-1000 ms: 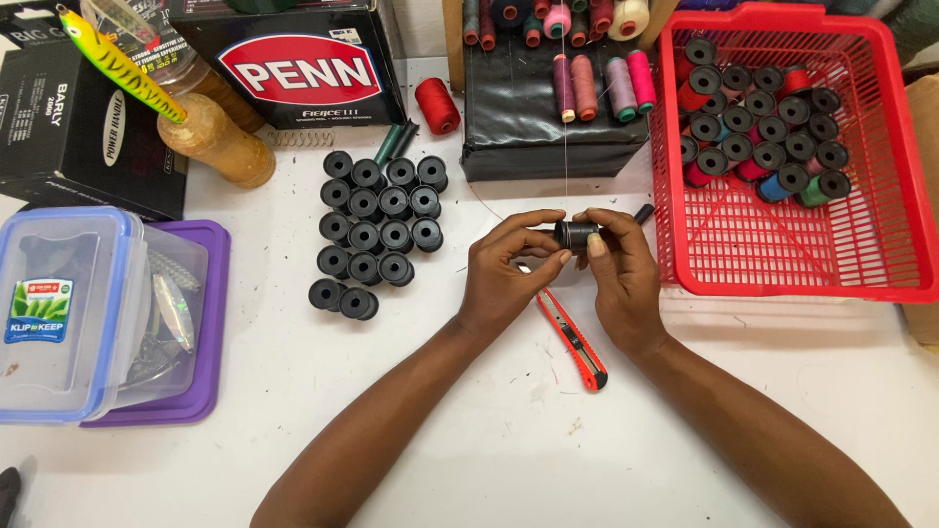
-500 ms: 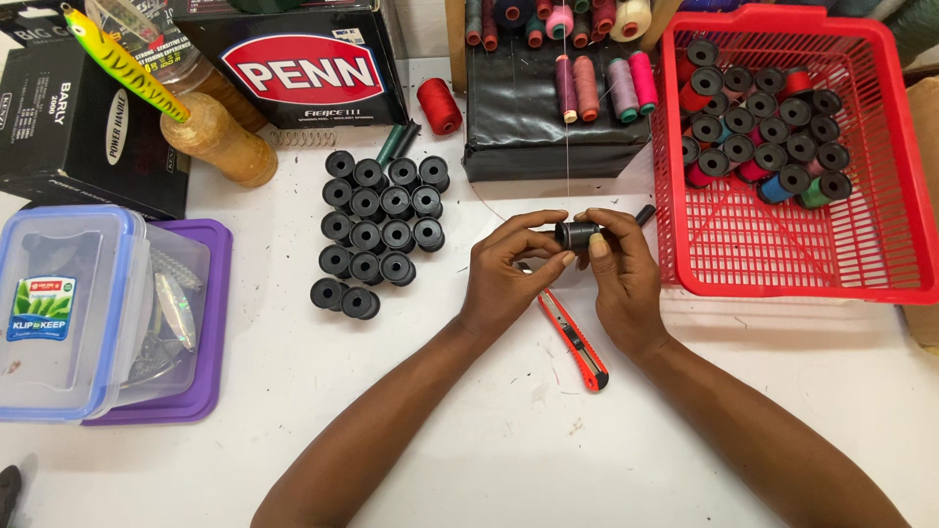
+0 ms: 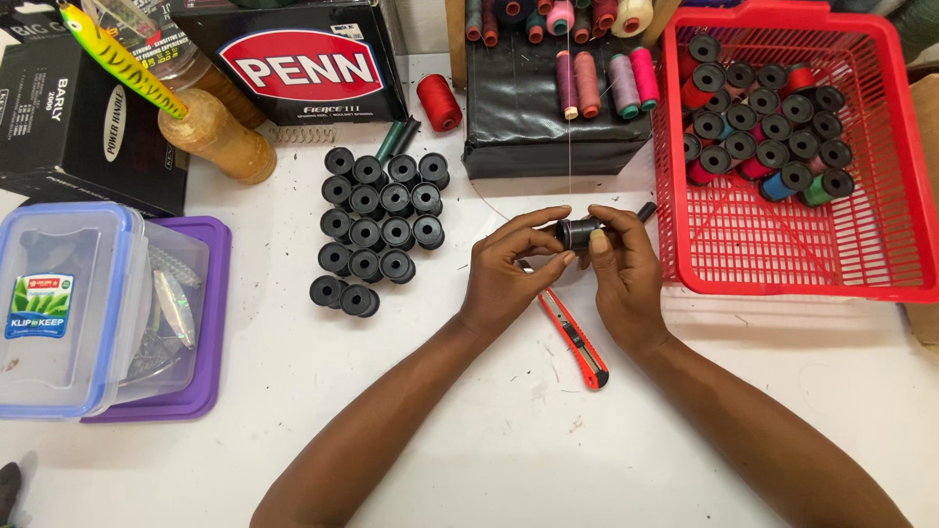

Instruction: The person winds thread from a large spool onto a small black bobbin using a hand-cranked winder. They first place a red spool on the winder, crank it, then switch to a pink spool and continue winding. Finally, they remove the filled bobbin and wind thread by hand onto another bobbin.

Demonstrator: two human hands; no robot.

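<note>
White table [image 3: 293,440]: cutter [image 3: 575,341], spools [image 3: 377,230], basket [image 3: 915,235].

Two bare forearms come in from the lower edge of the view and narrow toward the wrists. No sleeve, cuff or glove covers either one as far as the picture reaches. The left hand [image 3: 504,274] wears no ring, watch or band on the parts that show. The right hand [image 3: 626,274] is equally plain, with no strap at the wrist. The nails look short and unpainted, with pale tips on the fingers that face the camera, though they are small in this view and hard to judge. Nothing else of the person appears.
</note>
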